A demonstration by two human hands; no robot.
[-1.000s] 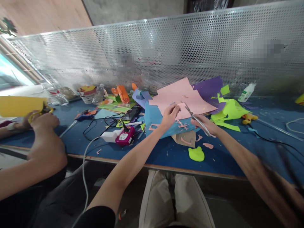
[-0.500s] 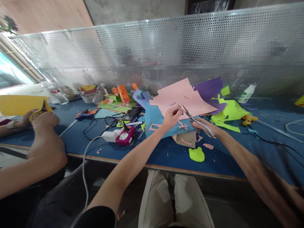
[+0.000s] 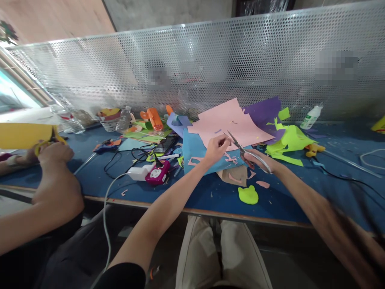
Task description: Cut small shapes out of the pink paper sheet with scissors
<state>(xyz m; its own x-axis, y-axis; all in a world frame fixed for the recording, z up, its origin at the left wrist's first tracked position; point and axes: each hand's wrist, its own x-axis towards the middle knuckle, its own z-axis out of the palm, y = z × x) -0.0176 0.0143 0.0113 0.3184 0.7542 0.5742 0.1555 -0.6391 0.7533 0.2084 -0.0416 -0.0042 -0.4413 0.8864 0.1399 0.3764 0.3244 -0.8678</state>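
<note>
My right hand (image 3: pixel 251 156) is wrapped round the handles of a pair of metal scissors (image 3: pixel 235 141), whose blades point up and to the left, a little apart. Close to the blade tips, my left hand (image 3: pixel 218 147) is closed in a pinch; whatever is between its fingers is too small to make out. Behind both hands lies a large pink sheet (image 3: pixel 222 118) with small scraps on it. Under it spreads a blue sheet (image 3: pixel 191 148) with pink cut-offs. A yellow-green rounded cut-out (image 3: pixel 248 194) and a small pink piece (image 3: pixel 262 184) lie nearer the table edge.
At left, a co-worker's hands (image 3: pixel 55 154) hold yellow-handled scissors at a yellow sheet (image 3: pixel 24 134). A magenta socket block (image 3: pixel 158 173) with cables sits left of my forearm. Purple paper (image 3: pixel 264 108), lime scraps (image 3: pixel 290 142), a glue gun (image 3: pixel 314 149) and a white bottle (image 3: pixel 312 117) are at right.
My hands and the scissors stay almost in place. At left, the co-worker's scissors have turned slightly at the yellow sheet. The whole view has shifted a little.
</note>
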